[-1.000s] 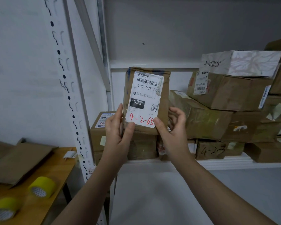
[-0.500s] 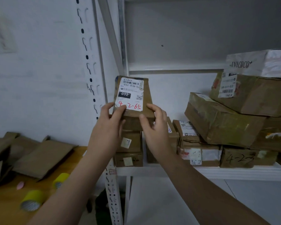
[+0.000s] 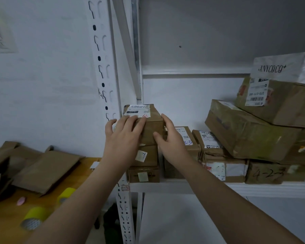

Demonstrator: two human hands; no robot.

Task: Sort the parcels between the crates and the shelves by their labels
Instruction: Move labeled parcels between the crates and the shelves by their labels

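Note:
A small brown parcel (image 3: 151, 127) with a white label and red handwriting lies flat on top of two small stacked boxes (image 3: 146, 173) at the left end of the white shelf (image 3: 218, 188). My left hand (image 3: 125, 136) rests on the parcel's near top edge with straight fingers, its thumb splayed off to the left. My right hand (image 3: 171, 138) holds the parcel's right corner, thumb on the front face and fingers along the right side. My hands hide part of the label.
More taped cardboard parcels (image 3: 250, 134) are piled on the shelf to the right, with a white ANYCOCO box (image 3: 285, 69) on top. The slotted shelf post (image 3: 102, 67) stands just left of the parcel. A wooden table (image 3: 5, 217) at the left holds flat paper bags (image 3: 46, 171) and yellow tape rolls (image 3: 33, 217).
The parcel was held upright in both hands with its label facing me. It has moved forward and been tipped flat onto the left stack, and my left fingers have straightened over it.

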